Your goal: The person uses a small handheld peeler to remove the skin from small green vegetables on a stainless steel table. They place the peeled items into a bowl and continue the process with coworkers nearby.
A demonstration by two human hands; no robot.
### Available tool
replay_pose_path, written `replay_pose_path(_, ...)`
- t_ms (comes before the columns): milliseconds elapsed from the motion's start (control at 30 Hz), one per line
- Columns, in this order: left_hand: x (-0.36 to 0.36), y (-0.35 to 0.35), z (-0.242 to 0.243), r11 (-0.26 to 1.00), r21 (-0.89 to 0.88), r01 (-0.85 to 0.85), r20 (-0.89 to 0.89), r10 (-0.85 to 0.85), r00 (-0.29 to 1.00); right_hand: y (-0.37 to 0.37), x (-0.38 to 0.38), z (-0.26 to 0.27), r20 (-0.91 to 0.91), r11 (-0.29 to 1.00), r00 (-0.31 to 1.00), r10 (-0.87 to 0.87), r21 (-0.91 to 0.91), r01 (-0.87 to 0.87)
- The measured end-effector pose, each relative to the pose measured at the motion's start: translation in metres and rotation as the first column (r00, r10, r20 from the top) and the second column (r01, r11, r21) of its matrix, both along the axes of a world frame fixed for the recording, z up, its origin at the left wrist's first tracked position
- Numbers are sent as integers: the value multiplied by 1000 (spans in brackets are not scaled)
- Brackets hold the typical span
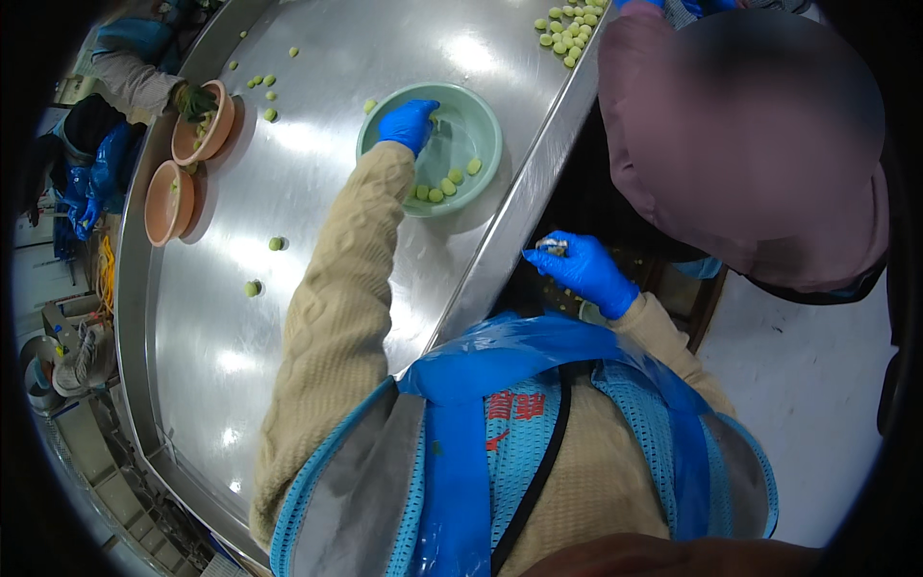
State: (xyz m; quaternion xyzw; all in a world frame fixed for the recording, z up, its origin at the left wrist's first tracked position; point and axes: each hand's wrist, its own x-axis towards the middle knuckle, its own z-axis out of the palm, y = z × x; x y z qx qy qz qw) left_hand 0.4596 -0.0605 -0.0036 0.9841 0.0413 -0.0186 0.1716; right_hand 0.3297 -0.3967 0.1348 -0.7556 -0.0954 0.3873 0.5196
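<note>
My left hand, in a blue glove, is over the left part of a pale green plastic basin. Its fingertips meet at a small green piece that is partly hidden. Several round pale green pieces lie along the basin's near side. Beyond the edge of the stainless steel table, above a dark area, is my right hand, also gloved in blue. Its fingers are closed on a small metallic tool, whose exact kind cannot be told.
A co-worker's gloved hand reaches into one of two orange bowls at the left rim. Loose green pieces dot the table, with a pile at the upper right. A raised metal edge borders the table. Another person is close on the right.
</note>
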Motion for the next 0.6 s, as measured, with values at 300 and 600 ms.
replay_pose_path(300,-13,-17,-6,923,-374,-93,-169,31,985,-10,-15,-20,-131,993,986,-105,44,112)
replay_pose_path(600,-47,-30,34,964,-79,253,-296,-265,918,-32,-29,-31,-113,998,991,-68,1,68)
